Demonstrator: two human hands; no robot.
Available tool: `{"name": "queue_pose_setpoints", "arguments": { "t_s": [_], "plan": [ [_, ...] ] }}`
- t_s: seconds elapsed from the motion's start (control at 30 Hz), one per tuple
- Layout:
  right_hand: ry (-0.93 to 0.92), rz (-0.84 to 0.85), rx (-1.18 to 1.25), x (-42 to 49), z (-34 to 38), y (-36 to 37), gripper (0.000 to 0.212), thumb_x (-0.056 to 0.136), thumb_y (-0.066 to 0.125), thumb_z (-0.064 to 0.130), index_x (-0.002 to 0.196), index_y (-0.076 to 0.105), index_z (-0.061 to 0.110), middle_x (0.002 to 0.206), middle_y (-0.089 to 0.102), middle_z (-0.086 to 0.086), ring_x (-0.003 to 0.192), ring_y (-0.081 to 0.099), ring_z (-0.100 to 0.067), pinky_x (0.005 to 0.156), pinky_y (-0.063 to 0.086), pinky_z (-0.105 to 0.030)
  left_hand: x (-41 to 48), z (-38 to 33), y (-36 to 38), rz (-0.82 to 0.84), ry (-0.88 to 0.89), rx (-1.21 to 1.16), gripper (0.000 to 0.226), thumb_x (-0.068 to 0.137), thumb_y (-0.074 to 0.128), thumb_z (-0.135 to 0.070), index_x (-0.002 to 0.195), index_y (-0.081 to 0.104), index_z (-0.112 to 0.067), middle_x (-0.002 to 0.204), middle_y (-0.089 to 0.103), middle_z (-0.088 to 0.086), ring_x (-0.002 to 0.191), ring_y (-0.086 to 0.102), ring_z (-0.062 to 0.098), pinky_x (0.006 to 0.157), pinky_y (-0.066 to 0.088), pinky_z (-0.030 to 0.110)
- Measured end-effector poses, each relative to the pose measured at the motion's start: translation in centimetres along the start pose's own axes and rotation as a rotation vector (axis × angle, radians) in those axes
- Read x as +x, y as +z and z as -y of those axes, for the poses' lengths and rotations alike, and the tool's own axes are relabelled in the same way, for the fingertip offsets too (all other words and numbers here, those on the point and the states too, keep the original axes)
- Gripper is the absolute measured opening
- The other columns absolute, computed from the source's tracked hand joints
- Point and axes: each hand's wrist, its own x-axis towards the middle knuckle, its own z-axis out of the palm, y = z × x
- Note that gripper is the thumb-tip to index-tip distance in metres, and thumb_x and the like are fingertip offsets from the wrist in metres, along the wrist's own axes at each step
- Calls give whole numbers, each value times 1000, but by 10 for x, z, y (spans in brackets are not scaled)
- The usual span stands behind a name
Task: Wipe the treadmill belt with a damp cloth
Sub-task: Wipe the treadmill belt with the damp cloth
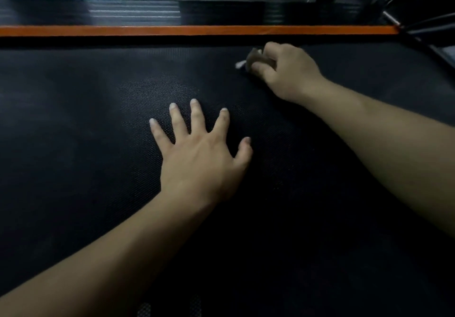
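- The cloth (254, 62), small, bunched and grey with a white corner poking out, sits in the upper right of the frame, pressed onto the belt (86, 144) near its far edge.
- The right hand (283, 73) is curled closed over the cloth; so little fabric shows that it could slip out under a hard stroke, leaving bare knuckles rubbing the textured surface.
- The left hand (199, 149) lies flat at centre frame, fingers spread wide, holding nothing; leaning on it could make the belt slide and upset the person's balance.
- Just beyond the cloth runs the orange strip (172, 30); a long push may snag the cloth in the gap beside it.
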Motion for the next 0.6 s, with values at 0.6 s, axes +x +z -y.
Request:
{"name": "queue_pose_setpoints", "arguments": {
  "t_s": [0.6],
  "plan": [
    [207, -61, -178, -65, -42, -41, 26, 98, 47, 50, 104, 52, 26, 110, 60, -7, 97, 57, -31, 73, 39, -37, -2, -1, -1, 12, 61, -19, 75, 94, 19, -76, 161, 13, -42, 172, 0, 4, 157, -13, 33, 121, -12, 64]
  ]
}}
